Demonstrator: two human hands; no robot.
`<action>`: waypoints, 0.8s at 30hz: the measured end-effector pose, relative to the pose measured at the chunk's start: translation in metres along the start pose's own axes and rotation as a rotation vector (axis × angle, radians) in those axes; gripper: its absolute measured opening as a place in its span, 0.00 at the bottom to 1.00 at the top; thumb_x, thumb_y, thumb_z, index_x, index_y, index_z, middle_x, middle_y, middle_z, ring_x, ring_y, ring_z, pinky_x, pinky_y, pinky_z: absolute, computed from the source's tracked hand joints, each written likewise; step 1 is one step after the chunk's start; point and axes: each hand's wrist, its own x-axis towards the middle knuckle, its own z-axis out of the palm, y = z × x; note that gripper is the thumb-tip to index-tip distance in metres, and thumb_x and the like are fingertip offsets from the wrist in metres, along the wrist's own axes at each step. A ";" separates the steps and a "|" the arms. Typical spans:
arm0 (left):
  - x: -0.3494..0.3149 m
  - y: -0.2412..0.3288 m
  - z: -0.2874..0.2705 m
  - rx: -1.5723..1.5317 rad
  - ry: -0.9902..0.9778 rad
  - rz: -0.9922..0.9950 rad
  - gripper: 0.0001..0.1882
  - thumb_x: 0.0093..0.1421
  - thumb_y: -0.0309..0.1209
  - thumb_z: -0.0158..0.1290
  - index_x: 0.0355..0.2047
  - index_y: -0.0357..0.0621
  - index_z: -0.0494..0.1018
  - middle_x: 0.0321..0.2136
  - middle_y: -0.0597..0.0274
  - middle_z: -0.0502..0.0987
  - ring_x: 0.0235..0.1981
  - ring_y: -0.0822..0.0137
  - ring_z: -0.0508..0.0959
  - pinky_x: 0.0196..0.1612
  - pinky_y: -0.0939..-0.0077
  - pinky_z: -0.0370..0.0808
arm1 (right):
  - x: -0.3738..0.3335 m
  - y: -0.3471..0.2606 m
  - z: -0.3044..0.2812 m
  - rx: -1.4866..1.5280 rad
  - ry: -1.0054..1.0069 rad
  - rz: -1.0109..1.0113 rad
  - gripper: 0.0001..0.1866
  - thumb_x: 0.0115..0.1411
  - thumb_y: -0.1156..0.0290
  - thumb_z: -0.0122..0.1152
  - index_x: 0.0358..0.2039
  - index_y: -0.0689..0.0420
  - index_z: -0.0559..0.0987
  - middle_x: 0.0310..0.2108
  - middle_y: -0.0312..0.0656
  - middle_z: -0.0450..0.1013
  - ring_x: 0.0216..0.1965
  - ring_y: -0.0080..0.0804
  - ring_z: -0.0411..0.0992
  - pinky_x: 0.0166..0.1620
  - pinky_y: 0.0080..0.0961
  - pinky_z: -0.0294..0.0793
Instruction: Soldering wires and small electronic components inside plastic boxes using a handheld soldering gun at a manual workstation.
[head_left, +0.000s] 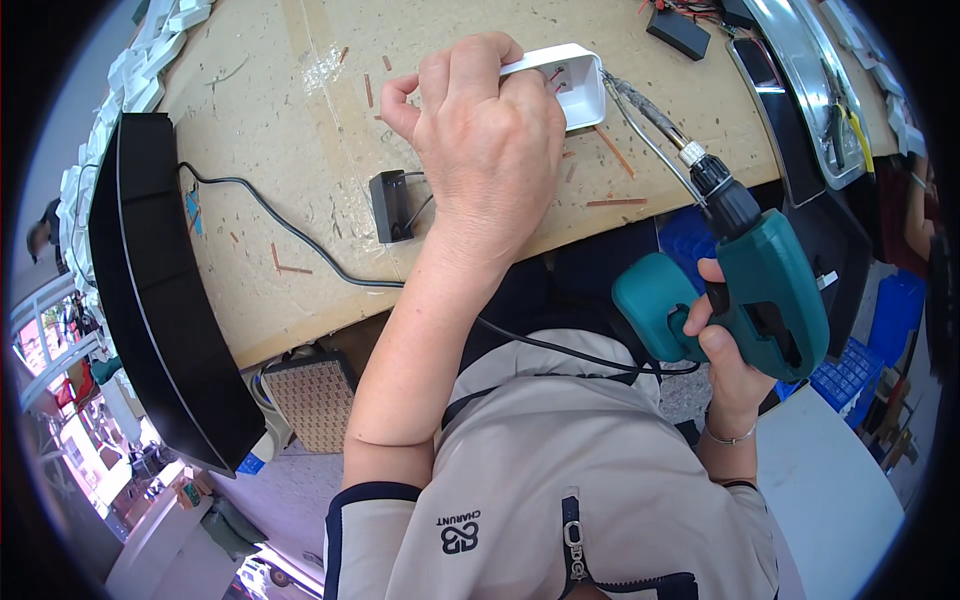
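My left hand [485, 150] is closed around a white plastic housing [583, 103], holding it tilted above the table. Its open hollow shows small red wires and metal contacts inside. My right hand [725, 350] grips the handle of a green soldering gun [765, 270] with a black collar and a thin metal feed tube. The gun's tip reaches the right rim of the housing; whether they touch I cannot tell. A small black block with a cable [392, 207] lies on the table beside my left wrist.
The worn cardboard-covered table [310, 170] carries scattered copper-coloured strips [617, 202]. A black cord [270, 210] crosses it. A long black panel [160, 280] stands at left, with white parts [150, 60] behind. At right are a black box [678, 33], a phone [757, 65] and a metal tray [800, 80] with pliers [858, 140].
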 end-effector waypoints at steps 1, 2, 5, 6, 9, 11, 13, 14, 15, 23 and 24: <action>0.000 0.000 0.000 0.002 -0.004 -0.003 0.03 0.45 0.28 0.55 0.21 0.44 0.76 0.33 0.66 0.70 0.37 0.66 0.68 0.45 0.64 0.52 | 0.000 -0.001 0.000 -0.001 0.003 0.004 0.32 0.48 0.71 0.64 0.52 0.66 0.62 0.42 0.55 0.69 0.25 0.26 0.71 0.28 0.20 0.70; 0.000 0.000 0.000 0.003 -0.008 -0.006 0.03 0.45 0.28 0.55 0.21 0.44 0.76 0.33 0.66 0.70 0.37 0.66 0.68 0.45 0.64 0.52 | 0.000 -0.001 0.000 -0.001 0.006 0.008 0.32 0.48 0.71 0.64 0.52 0.66 0.62 0.43 0.55 0.69 0.25 0.26 0.71 0.28 0.19 0.70; 0.001 0.001 0.000 -0.017 -0.002 -0.006 0.03 0.45 0.28 0.55 0.21 0.44 0.76 0.33 0.66 0.70 0.37 0.66 0.68 0.45 0.64 0.52 | 0.000 0.002 0.000 0.011 0.010 -0.008 0.33 0.48 0.71 0.64 0.53 0.67 0.62 0.43 0.55 0.69 0.25 0.26 0.71 0.28 0.19 0.71; 0.001 0.001 0.000 -0.015 -0.002 -0.006 0.03 0.45 0.28 0.55 0.21 0.44 0.76 0.33 0.66 0.70 0.37 0.66 0.68 0.45 0.64 0.52 | 0.000 0.002 0.000 0.013 0.009 -0.008 0.33 0.48 0.71 0.64 0.53 0.67 0.62 0.43 0.55 0.69 0.25 0.26 0.71 0.28 0.19 0.71; 0.002 0.001 0.001 -0.068 0.068 0.017 0.03 0.43 0.25 0.54 0.16 0.41 0.72 0.32 0.65 0.69 0.36 0.64 0.67 0.42 0.60 0.54 | 0.000 0.002 0.000 0.025 0.009 -0.006 0.33 0.48 0.71 0.63 0.53 0.66 0.62 0.43 0.56 0.69 0.25 0.26 0.71 0.29 0.19 0.71; 0.002 0.000 0.000 -0.107 0.033 -0.011 0.03 0.44 0.26 0.55 0.18 0.41 0.74 0.33 0.64 0.69 0.37 0.64 0.67 0.44 0.61 0.53 | 0.000 0.003 -0.002 0.020 0.009 -0.009 0.33 0.48 0.71 0.63 0.53 0.66 0.62 0.43 0.56 0.69 0.25 0.26 0.71 0.29 0.19 0.71; 0.001 -0.001 0.000 -0.133 0.019 -0.024 0.02 0.45 0.26 0.55 0.19 0.41 0.75 0.33 0.64 0.69 0.37 0.64 0.67 0.44 0.61 0.53 | -0.001 0.003 -0.003 0.016 0.007 -0.010 0.33 0.48 0.71 0.63 0.53 0.66 0.62 0.43 0.56 0.69 0.25 0.26 0.71 0.29 0.19 0.71; 0.000 -0.002 0.001 -0.158 0.007 -0.037 0.02 0.45 0.27 0.55 0.20 0.42 0.75 0.33 0.64 0.69 0.38 0.64 0.67 0.45 0.61 0.53 | -0.001 0.004 -0.003 0.012 0.005 -0.012 0.33 0.48 0.71 0.63 0.53 0.66 0.62 0.43 0.56 0.69 0.25 0.26 0.71 0.29 0.19 0.71; 0.000 -0.002 0.000 -0.157 0.006 -0.036 0.02 0.45 0.27 0.55 0.20 0.42 0.75 0.33 0.64 0.69 0.38 0.64 0.67 0.45 0.61 0.53 | -0.001 0.003 -0.003 0.014 0.005 -0.012 0.33 0.48 0.71 0.63 0.53 0.66 0.62 0.43 0.56 0.69 0.25 0.26 0.71 0.29 0.19 0.71; -0.001 -0.003 -0.002 -0.202 0.003 -0.051 0.02 0.44 0.27 0.56 0.21 0.44 0.76 0.35 0.64 0.70 0.39 0.63 0.67 0.47 0.60 0.52 | -0.001 0.005 -0.004 0.021 0.021 -0.023 0.32 0.48 0.71 0.63 0.52 0.67 0.62 0.43 0.56 0.69 0.25 0.26 0.71 0.28 0.20 0.71; -0.001 -0.003 -0.004 -0.199 0.002 -0.051 0.02 0.44 0.27 0.56 0.21 0.44 0.76 0.35 0.64 0.70 0.39 0.63 0.67 0.47 0.60 0.52 | -0.001 0.004 -0.004 0.024 0.020 -0.022 0.32 0.48 0.71 0.63 0.52 0.67 0.62 0.43 0.56 0.69 0.25 0.26 0.71 0.28 0.20 0.71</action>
